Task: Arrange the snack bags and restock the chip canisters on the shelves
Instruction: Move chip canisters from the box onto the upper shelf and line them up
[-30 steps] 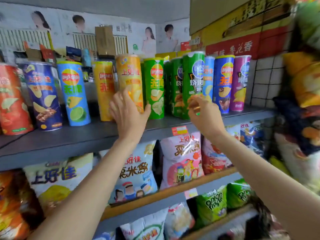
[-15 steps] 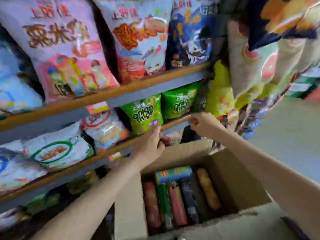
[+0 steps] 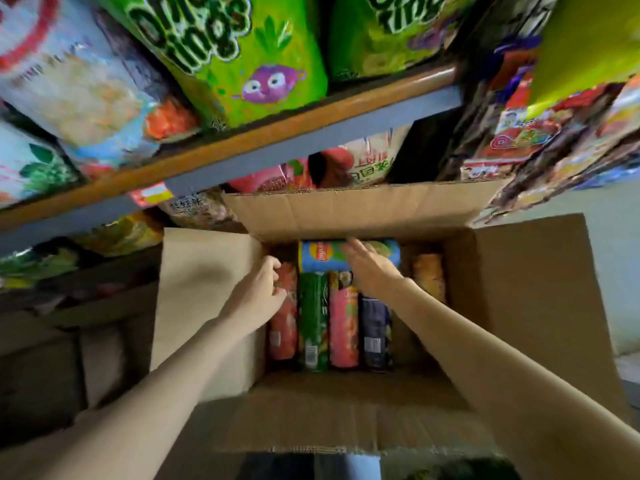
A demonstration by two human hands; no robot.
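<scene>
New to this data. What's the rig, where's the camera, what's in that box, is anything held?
No robot here: a person works with bare hands, filmed by one wide-angle camera on their head, looking down. Both arms reach into an open cardboard box on the floor under the shelves. Inside lie chip canisters: a blue canister crosswise at the far end, then red, green, pink and dark ones side by side. The left hand curls onto the red canister; the right hand, fingers straight, rests over the blue one. Onion rings bags sit above.
</scene>
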